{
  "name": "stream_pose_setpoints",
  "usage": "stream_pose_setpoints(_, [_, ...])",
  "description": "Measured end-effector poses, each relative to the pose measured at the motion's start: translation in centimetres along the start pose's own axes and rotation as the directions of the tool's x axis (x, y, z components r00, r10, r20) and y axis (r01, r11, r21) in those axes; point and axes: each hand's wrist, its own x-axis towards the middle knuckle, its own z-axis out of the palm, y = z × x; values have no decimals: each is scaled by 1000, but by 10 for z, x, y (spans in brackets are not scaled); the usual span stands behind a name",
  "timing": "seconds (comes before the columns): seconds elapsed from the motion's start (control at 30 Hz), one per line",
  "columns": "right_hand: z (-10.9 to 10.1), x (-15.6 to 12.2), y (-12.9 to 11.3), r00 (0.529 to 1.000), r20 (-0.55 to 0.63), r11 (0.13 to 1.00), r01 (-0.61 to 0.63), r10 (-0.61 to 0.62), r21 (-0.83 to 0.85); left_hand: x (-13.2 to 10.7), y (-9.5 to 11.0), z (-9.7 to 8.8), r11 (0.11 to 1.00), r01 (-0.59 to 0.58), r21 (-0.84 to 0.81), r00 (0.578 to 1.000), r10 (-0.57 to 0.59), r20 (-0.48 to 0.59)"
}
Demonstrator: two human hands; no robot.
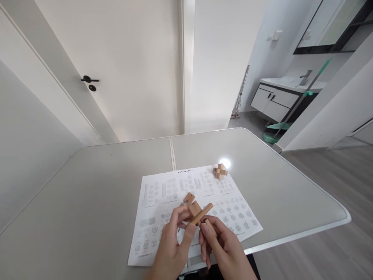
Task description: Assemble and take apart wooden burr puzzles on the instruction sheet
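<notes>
Several wooden puzzle pieces (202,213) are crossed over one another between my two hands, above a printed sheet. My left hand (174,242) is closed on them from the left, its thumb against a long stick-like piece and its fingers partly hidden behind. From the right, my right hand (220,242) pinches a short wooden piece (210,227) that touches the others. Just beyond my left fingertips shows a notched wooden piece (189,197); whether it is held or lies on the paper I cannot tell. The instruction sheet (157,212) carries rows of small diagrams.
An assembled wooden burr puzzle (220,171) stands at the sheet's far right corner. The grey table (87,206) has a seam and a rounded right edge. Beyond it are a white door (140,70), a sink cabinet (274,102), and a green dustpan (269,137) with a long-handled tool.
</notes>
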Motion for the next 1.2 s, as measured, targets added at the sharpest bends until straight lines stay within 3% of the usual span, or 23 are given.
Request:
stream_pose_setpoints(0.13, [7,1,0,997,71,992,33,-25,-121,8,8,3,906,237,-351,970,-240,33])
stream_pose_setpoints(0.27, [6,1,-5,989,148,945,70,-23,-320,7,1,-7,775,331,-538,932,-357,59])
stream_pose_setpoints(0.33, [-3,6,-6,988,134,826,143,-82,-545,3,-5,-13,744,335,-578,914,-405,9])
stream_pose_setpoints(0.43, [-20,25,-6,951,98,543,251,-294,-801,-4,-15,-18,704,333,-627,876,-477,-71])
stream_pose_setpoints(0.5, [-30,42,-5,896,205,357,355,-394,-864,-10,-18,-18,680,325,-657,855,-509,-104])
stream_pose_setpoints(0.57, [-34,59,-4,850,364,258,476,-379,-841,-14,-20,-17,663,316,-679,839,-529,-126])
stream_pose_setpoints(0.67, [-33,79,-3,813,497,224,567,-303,-792,-19,-21,-20,649,325,-688,824,-552,-131])
stream_pose_setpoints(0.83, [-24,93,-1,779,582,200,625,-235,-755,-26,-30,-26,641,326,-695,820,-558,-131])
stream_pose_setpoints(1.1, [-28,91,19,782,541,96,592,-311,-800,-22,-30,-25,568,350,-745,800,-595,-78])
stream_pose_setpoints(1.2, [-32,81,18,801,454,135,537,-389,-832,-18,-24,-24,540,352,-764,804,-592,-48])
